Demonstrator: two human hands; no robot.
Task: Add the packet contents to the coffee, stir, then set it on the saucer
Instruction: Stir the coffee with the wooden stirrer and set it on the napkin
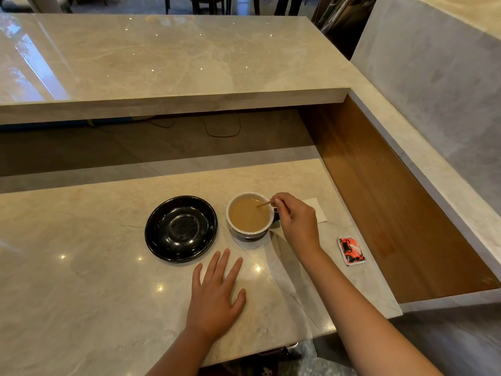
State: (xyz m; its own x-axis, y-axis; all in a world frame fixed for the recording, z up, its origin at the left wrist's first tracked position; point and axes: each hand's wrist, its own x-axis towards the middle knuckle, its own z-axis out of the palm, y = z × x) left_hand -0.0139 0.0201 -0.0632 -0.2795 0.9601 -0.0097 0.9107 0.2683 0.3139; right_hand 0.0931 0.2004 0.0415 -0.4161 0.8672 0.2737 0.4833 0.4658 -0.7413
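A white cup [245, 232] of light-brown coffee stands on the marble counter, just right of a black saucer [160, 237] with nothing on it. My right hand [296, 221] pinches a thin wooden stir stick [264, 204] whose tip dips into the coffee near the cup's right rim. My left hand [217, 294] lies flat on the counter in front of the saucer and cup, fingers spread, holding nothing. A red and black packet [351, 251] lies on the counter to the right, apart from both hands.
A white napkin [317, 210] lies behind my right hand. A raised marble bar top [162, 63] spans the back. A wooden panel [379, 199] and a marble ledge close off the right side. The counter's front edge [244, 354] runs near my forearms.
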